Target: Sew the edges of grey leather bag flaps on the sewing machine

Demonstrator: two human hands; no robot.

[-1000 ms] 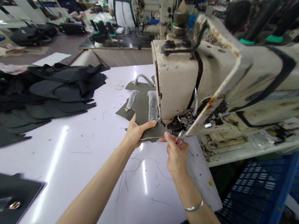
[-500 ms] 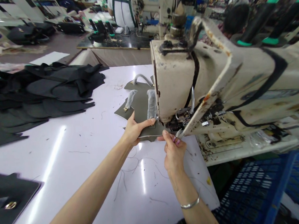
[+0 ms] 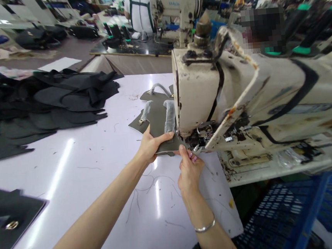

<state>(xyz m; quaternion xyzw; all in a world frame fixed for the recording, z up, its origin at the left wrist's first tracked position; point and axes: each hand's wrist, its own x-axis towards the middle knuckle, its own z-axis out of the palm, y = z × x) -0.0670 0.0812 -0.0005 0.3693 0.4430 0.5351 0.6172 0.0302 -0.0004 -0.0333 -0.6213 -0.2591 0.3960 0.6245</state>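
Observation:
An olive-grey bag panel [image 3: 157, 119] lies under the head of the sewing machine [image 3: 196, 94], its handles wrapped in clear plastic and fitted with gold rings. My left hand [image 3: 149, 145] grips the panel's near left part, thumb stretched over the top towards the needle area; its other fingers are partly hidden. At the near edge, my right hand [image 3: 189, 169] has its thumb on the panel's corner. Small scissors [image 3: 196, 149] with pink handles are tucked in the fingers of that same hand, blades pointing up and right, close to the presser foot.
Dark cut pieces [image 3: 51, 107] lie stacked at the left of the white table [image 3: 109, 207]. Another panel with a gold ring [image 3: 12, 225] rests at the near left. A blue plastic crate [image 3: 301, 213] stands below right. Loose threads lie nearby; people sit farther back.
My right hand and the scissors have shifted slightly left along the panel's edge. My left hand keeps its hold. The whole view has moved a little.

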